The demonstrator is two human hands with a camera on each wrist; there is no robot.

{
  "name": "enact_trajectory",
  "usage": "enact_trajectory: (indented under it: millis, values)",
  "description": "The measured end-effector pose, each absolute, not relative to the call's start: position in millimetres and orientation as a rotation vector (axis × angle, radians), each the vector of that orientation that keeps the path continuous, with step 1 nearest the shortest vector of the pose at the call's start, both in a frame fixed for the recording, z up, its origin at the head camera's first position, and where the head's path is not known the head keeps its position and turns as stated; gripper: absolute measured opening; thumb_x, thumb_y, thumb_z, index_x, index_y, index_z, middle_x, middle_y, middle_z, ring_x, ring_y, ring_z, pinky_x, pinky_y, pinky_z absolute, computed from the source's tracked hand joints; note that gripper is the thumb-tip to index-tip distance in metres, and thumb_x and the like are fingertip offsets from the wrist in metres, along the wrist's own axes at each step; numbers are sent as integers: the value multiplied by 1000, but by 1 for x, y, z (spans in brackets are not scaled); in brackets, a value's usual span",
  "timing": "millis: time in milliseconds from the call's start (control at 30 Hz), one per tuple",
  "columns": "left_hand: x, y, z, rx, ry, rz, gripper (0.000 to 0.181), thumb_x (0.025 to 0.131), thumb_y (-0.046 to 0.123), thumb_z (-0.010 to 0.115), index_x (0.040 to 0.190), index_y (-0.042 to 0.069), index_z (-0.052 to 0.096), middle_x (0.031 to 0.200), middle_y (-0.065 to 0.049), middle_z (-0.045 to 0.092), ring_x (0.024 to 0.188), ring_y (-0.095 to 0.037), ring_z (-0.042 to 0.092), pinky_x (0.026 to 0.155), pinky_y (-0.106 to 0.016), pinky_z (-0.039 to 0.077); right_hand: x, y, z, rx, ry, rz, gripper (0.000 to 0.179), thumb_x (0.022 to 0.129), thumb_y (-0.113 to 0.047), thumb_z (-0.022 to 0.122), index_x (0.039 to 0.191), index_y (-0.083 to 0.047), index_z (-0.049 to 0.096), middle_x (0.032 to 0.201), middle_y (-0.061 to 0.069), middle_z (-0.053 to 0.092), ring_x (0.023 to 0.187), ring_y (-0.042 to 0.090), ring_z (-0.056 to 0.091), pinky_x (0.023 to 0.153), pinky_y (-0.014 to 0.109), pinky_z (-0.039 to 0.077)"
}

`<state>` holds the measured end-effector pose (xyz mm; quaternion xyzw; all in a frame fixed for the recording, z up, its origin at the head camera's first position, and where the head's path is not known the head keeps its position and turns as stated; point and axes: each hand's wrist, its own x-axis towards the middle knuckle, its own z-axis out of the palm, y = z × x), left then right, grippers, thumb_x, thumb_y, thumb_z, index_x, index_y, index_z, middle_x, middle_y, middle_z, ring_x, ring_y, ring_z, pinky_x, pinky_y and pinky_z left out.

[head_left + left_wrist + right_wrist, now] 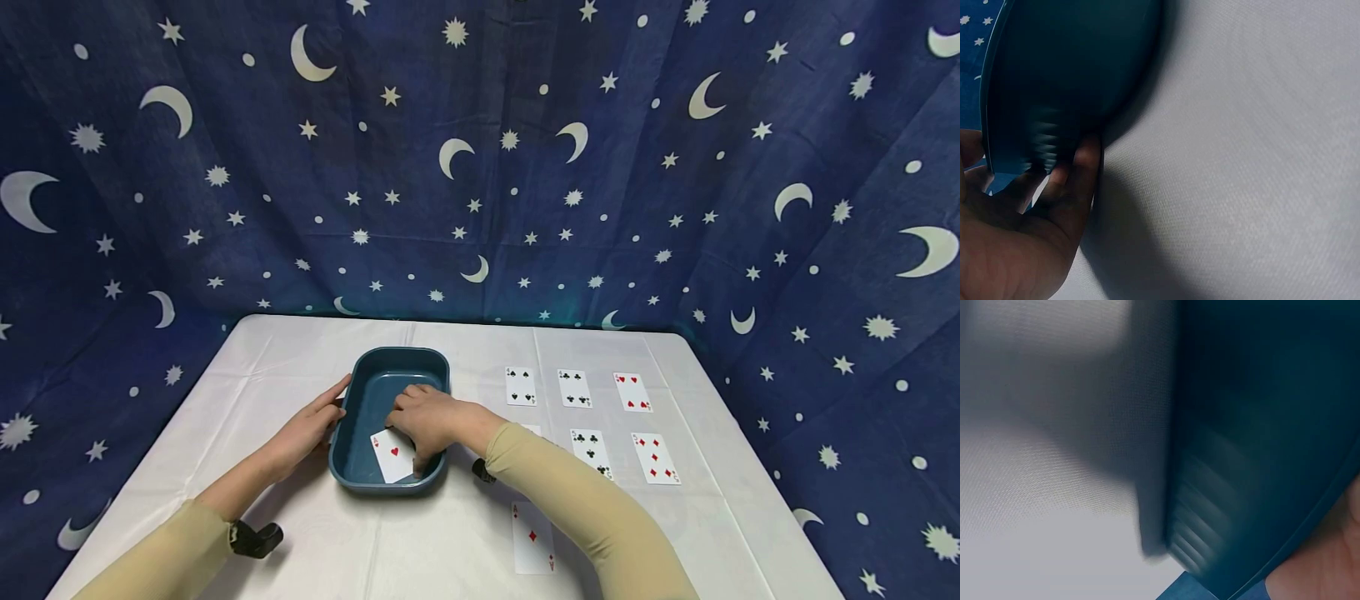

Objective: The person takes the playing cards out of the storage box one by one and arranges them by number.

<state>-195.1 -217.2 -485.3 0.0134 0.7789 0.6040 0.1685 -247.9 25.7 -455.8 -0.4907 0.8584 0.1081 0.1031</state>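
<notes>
My left hand (306,429) holds the left side of a dark teal tub (337,450). In the left wrist view its fingers press along the tub's ridged outer wall (1079,69), with a fingertip low near the base. My right hand (431,421) reaches in over the tub's right rim, fingers bent down and thumb lower, by the right rim. It grips an ace of hearts card (390,462) at the upper right edge, partly covering it. The card slants face up at the tub's front end. In the right wrist view the outer wall (1260,425) hides most of that hand.
Face-up cards lie in rows to the right: four of spades (520,386), four of clubs (575,388), four of hearts (633,392), five of clubs (591,452), five of diamonds (656,458). My right sleeve (577,492) partly covers another card. An ace of diamonds (525,546) lies nearer.
</notes>
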Motion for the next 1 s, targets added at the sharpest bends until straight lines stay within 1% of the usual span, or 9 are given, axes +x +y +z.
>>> enact_trajectory:
  millis: [100, 233, 433, 667, 900, 1000]
  values:
    - [-195, -217, -485, 40, 2214, 1715, 67, 106, 19, 40, 166, 28, 12, 161, -25, 26, 128, -37, 45, 89, -45, 52, -247, 25, -455, -1441, 2533, 304, 87, 67, -66, 86, 140, -29, 59, 130, -7, 53, 122, 14, 42, 112, 36, 31]
    - [-195, -217, -486, 36, 2222, 1706, 67, 106, 20, 40, 166, 28, 12, 162, -26, 24, 131, -38, 44, 91, -47, 52, -247, 24, -455, -1423, 2530, 273, 83, 67, -63, 88, 136, -27, 60, 130, -8, 54, 119, 13, 42, 108, 35, 35]
    - [-195, -217, -486, 36, 2230, 1699, 67, 106, 20, 40, 166, 29, 12, 162, -25, 25, 132, -37, 43, 93, -49, 51, -247, 24, -456, -1373, 2539, 221, 80, 65, -61, 90, 129, -24, 58, 122, -9, 54, 112, 11, 43, 101, 31, 38]
    - [-195, -217, -485, 45, 2231, 1701, 67, 106, 20, 40, 166, 29, 11, 162, -26, 26, 133, -37, 43, 93, -48, 51, -246, 26, -455, -1373, 2540, 186, 81, 68, -58, 90, 133, -25, 54, 123, -9, 54, 113, 10, 44, 102, 30, 36]
    - [-194, -217, -483, 41, 2227, 1708, 67, 105, 19, 40, 166, 28, 12, 161, -26, 26, 128, -37, 45, 87, -43, 53, -246, 27, -455, -1418, 2536, 193, 80, 71, -55, 88, 138, -26, 56, 122, -10, 54, 114, 10, 43, 103, 30, 36]
    - [-194, -217, -483, 41, 2223, 1711, 68, 105, 18, 40, 166, 27, 12, 161, -26, 26, 129, -38, 45, 88, -44, 52, -246, 27, -453, -1434, 2537, 194, 78, 73, -54, 87, 139, -27, 57, 123, -9, 54, 116, 11, 43, 104, 31, 35]
